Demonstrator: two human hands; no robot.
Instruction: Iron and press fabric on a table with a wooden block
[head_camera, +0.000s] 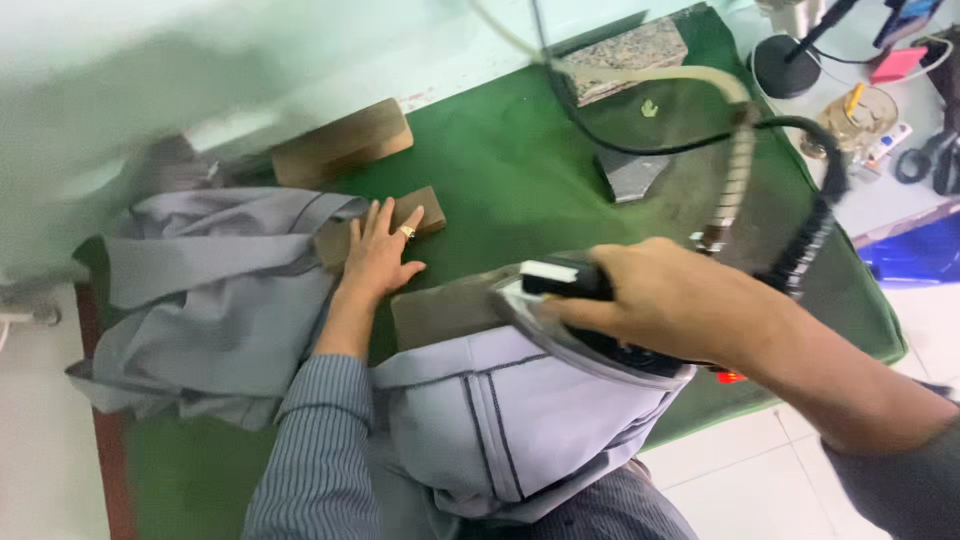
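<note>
My left hand (382, 252), a ring on one finger, lies flat with fingers spread on a small brown wooden block (425, 208) and the edge of a grey garment (215, 300) on the green padded table (500, 170). My right hand (665, 300) grips the black handle of a steam iron (570, 300), its soleplate pressing on a light lilac-grey garment piece with dark stitching (520, 415) near the table's front edge. A black cord (815, 235) and a beige hose (742, 150) rise from the iron.
A larger wooden block (340, 145) lies at the table's back left. A speckled stone slab (625, 55) and a grey iron rest (632, 172) sit at the back. Scissors (930, 160), a glass jar (862, 115) and a round black stand base (785, 65) occupy a side surface at right.
</note>
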